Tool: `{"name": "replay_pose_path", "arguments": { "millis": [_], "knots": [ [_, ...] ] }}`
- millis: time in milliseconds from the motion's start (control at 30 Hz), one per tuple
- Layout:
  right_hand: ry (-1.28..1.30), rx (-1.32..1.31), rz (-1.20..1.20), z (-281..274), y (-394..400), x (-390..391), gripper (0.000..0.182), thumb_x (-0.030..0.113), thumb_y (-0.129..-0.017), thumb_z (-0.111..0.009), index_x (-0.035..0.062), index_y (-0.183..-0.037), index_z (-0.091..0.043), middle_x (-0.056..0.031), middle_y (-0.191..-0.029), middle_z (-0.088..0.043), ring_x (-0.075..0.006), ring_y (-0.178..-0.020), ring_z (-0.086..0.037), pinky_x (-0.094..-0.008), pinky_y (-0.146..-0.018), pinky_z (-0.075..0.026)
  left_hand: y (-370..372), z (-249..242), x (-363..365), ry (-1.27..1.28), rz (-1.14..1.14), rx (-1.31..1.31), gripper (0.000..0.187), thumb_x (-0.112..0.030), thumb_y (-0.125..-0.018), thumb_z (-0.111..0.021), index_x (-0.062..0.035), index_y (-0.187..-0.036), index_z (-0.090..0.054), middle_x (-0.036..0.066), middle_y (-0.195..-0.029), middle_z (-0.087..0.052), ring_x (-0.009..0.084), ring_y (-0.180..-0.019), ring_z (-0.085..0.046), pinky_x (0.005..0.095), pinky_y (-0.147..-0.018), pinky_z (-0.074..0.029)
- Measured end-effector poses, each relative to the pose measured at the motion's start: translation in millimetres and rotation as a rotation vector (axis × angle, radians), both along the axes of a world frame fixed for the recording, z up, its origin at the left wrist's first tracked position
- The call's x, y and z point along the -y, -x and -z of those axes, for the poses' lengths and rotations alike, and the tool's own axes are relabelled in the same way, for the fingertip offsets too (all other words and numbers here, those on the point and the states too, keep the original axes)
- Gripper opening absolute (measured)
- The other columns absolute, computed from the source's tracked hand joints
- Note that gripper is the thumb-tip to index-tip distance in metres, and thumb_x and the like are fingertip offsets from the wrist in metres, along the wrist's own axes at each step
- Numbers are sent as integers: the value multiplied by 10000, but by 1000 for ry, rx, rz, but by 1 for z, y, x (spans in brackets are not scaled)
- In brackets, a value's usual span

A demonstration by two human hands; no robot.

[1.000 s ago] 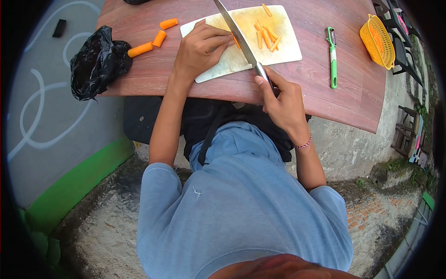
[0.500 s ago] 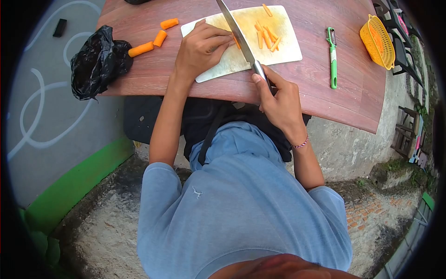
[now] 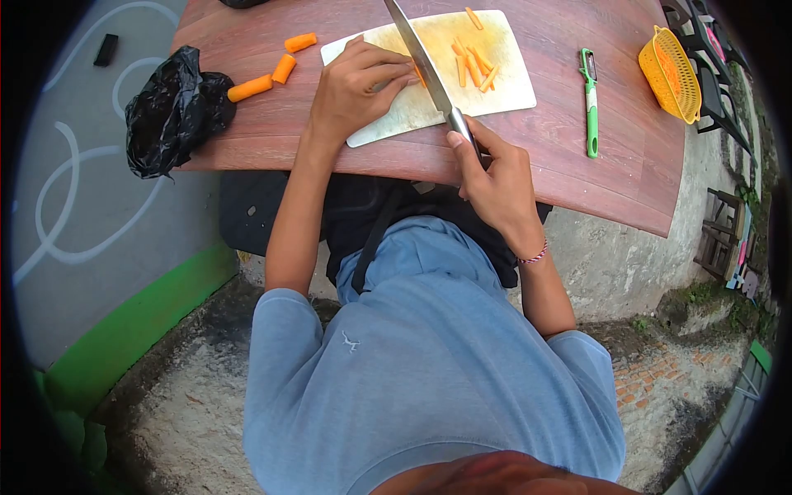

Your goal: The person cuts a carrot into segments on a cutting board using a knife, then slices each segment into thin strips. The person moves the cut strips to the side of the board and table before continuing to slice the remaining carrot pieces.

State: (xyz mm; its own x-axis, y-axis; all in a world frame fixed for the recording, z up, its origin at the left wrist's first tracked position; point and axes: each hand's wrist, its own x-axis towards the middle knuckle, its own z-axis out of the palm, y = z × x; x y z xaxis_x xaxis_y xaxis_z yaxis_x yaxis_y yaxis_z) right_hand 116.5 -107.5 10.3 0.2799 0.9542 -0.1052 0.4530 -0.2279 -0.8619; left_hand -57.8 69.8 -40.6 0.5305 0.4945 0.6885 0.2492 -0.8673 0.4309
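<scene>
My right hand [image 3: 502, 176] grips the dark handle of a kitchen knife [image 3: 426, 64]. The blade slants up and to the left over a white, yellow-stained cutting board [image 3: 510, 87]. On the left side of the board, my left hand [image 3: 361, 85] has its fingers bent and pressed together. They hold a piece of carrot [image 3: 420, 76] against the left face of the blade, and most of that piece is hidden by the fingers. Several cut carrot sticks [image 3: 473, 66] lie to the right of the knife, with one apart near the top edge.
Three peeled carrot chunks [image 3: 284, 68] lie left of the board, beside a black plastic bag [image 3: 177, 111] at the table's left edge. A green peeler [image 3: 591, 103] lies to the right. A yellow basket [image 3: 670, 74] holding orange bits stands at the right edge.
</scene>
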Motion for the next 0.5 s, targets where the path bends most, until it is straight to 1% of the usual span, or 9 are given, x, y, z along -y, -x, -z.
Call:
{"name": "replay_pose_path", "arguments": {
  "millis": [100,167,200,267,300,367,400,467,500],
  "knots": [
    [27,-14,6,-1,3,1,369,268,-1036,-663,-32,-1242,-719,-286,-721,-651,-425,-656,-697,-452,-614,-511,0,1,1,6,-1,-1,154,-101,-784,-896,-44,-915,-837,64,-934,-805,224,-869,-754,361,-841,-593],
    [-35,4,11,2,6,2,360,267,-1040,-658,-32,-1234,-715,-285,-709,-642,-443,-664,-691,-461,-615,-510,2,0,2,42,13,-32,228,-8,-775,-879,-32,-998,-837,96,-1006,-811,248,-933,-757,378,-879,-581],
    [-35,3,10,1,7,2,360,267,-1040,-658,-32,-1234,-715,-285,-709,-642,-443,-664,-691,-461,-615,-510,3,0,1,42,12,-33,228,-8,-775,-879,-32,-998,-837,96,-1006,-811,248,-933,-757,378,-879,-581],
    [-38,0,15,0,9,2,355,262,-1041,-656,-35,-1225,-713,-288,-709,-639,-459,-670,-683,-470,-616,-508,3,1,1,30,7,-50,229,-22,-777,-884,-47,-1000,-840,86,-1012,-814,244,-941,-762,421,-965,-562],
    [-37,0,16,-2,9,2,355,262,-1041,-656,-35,-1225,-713,-288,-709,-639,-459,-670,-683,-470,-616,-508,3,1,1,31,8,-50,229,-22,-777,-884,-47,-1000,-840,86,-1012,-814,244,-941,-762,421,-965,-562],
    [13,4,25,-5,11,2,353,257,-1041,-655,-40,-1224,-710,-287,-714,-643,-465,-672,-681,-477,-618,-506,3,1,2,28,-28,-74,220,-40,-785,-887,-65,-999,-843,71,-1016,-817,232,-954,-769,469,-1042,-530],
    [14,4,26,-4,11,2,353,257,-1041,-655,-40,-1224,-710,-287,-714,-643,-465,-672,-681,-477,-618,-506,2,2,1,28,-27,-74,220,-40,-785,-887,-65,-999,-843,71,-1016,-817,232,-954,-769,469,-1042,-530],
    [-34,26,23,-2,12,1,343,250,-1042,-651,-41,-1215,-709,-287,-716,-646,-472,-678,-681,-486,-615,-503,2,5,0,39,-39,-50,150,-148,-817,-890,-103,-954,-847,24,-971,-813,211,-949,-761,558,-1082,-509],
    [-34,26,23,-3,13,1,343,250,-1042,-651,-41,-1215,-709,-287,-716,-646,-472,-678,-681,-486,-615,-503,2,5,0,39,-39,-50,150,-148,-817,-890,-103,-954,-847,24,-971,-813,211,-949,-761,558,-1082,-509]
  ]
}}
